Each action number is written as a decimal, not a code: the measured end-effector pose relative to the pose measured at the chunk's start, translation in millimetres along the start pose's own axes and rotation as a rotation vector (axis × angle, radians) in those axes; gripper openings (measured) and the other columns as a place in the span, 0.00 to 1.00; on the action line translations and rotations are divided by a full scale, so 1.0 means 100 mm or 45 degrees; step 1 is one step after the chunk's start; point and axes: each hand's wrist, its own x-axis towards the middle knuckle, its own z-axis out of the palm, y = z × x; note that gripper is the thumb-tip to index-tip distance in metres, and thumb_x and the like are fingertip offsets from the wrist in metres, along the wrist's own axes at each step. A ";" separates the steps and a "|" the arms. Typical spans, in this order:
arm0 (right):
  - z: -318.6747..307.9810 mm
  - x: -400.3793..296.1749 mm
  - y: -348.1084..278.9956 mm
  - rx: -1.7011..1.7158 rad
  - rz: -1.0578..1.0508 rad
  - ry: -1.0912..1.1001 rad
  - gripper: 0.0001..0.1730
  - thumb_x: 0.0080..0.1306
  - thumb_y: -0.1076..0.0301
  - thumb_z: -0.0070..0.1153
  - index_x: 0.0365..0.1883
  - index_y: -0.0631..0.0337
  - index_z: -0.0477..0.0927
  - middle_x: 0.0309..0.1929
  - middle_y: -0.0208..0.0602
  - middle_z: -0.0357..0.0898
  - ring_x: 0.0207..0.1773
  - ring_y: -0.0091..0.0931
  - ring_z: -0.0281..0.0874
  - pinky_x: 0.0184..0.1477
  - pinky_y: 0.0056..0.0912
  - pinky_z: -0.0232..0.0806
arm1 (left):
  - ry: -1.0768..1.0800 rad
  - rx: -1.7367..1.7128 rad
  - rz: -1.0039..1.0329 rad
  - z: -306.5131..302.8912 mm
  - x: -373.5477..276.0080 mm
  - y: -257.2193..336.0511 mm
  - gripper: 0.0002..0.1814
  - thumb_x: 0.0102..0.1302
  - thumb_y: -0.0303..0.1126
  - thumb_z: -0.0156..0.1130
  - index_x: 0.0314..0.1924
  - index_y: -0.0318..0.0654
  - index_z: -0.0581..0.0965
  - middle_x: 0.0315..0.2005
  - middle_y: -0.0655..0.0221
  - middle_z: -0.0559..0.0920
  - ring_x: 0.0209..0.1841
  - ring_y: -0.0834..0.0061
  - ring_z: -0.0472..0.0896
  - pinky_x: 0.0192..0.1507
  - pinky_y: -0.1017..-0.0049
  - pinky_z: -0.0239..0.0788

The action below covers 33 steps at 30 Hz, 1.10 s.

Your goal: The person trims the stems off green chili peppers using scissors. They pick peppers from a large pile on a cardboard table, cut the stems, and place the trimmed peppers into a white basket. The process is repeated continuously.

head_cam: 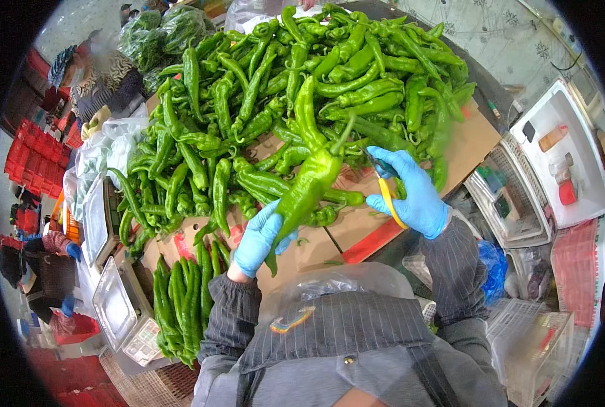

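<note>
My left hand, in a blue glove, grips a long green pepper near its pointed lower end. The pepper tilts up and to the right, its stem at the top. Looped around the fingers of my right hand, also gloved in blue, is a pair of scissors with a yellow handle. Their dark blades point up and left, a little right of the pepper's stem; whether they are parted is hard to tell. Beyond both hands spreads a large heap of green peppers on flattened cardboard.
Left of me stands a weighing scale, with more peppers lined up beside it. Plastic baskets and a white foam box are at the right. People work on the far left, near stacked red crates.
</note>
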 end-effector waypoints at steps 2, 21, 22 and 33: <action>-0.04 -0.01 -0.06 -0.013 0.039 -0.058 0.42 0.49 0.67 0.74 0.63 0.60 0.70 0.40 0.36 0.72 0.43 0.29 0.72 0.49 0.32 0.67 | -0.056 0.002 -0.006 -0.05 -0.06 -0.04 0.29 0.70 0.49 0.58 0.65 0.41 0.69 0.32 0.68 0.82 0.23 0.85 0.72 0.23 0.84 0.61; 0.36 -0.51 0.06 1.252 0.599 -0.398 0.30 0.64 0.62 0.64 0.61 0.64 0.70 0.43 0.31 0.76 0.42 0.19 0.75 0.42 0.22 0.70 | 0.042 1.972 0.955 0.06 -0.02 0.48 0.34 0.42 0.31 0.73 0.55 0.61 0.80 0.43 0.70 0.79 0.46 0.63 0.75 0.49 0.64 0.66; 0.42 -0.51 -0.02 1.266 0.630 -0.286 0.32 0.61 0.65 0.66 0.62 0.64 0.69 0.44 0.30 0.75 0.44 0.19 0.73 0.45 0.23 0.70 | 0.366 1.896 1.005 0.11 -0.03 0.46 0.37 0.45 0.28 0.71 0.60 0.56 0.76 0.52 0.65 0.75 0.54 0.60 0.71 0.56 0.65 0.63; 1.19 -0.92 -0.20 1.044 0.484 0.010 0.42 0.52 0.74 0.70 0.62 0.64 0.62 0.56 0.39 0.70 0.60 0.29 0.69 0.62 0.34 0.63 | 0.374 -0.521 0.522 0.56 0.16 -0.01 0.34 0.68 0.28 0.59 0.71 0.45 0.57 0.45 0.68 0.78 0.42 0.73 0.79 0.47 0.72 0.75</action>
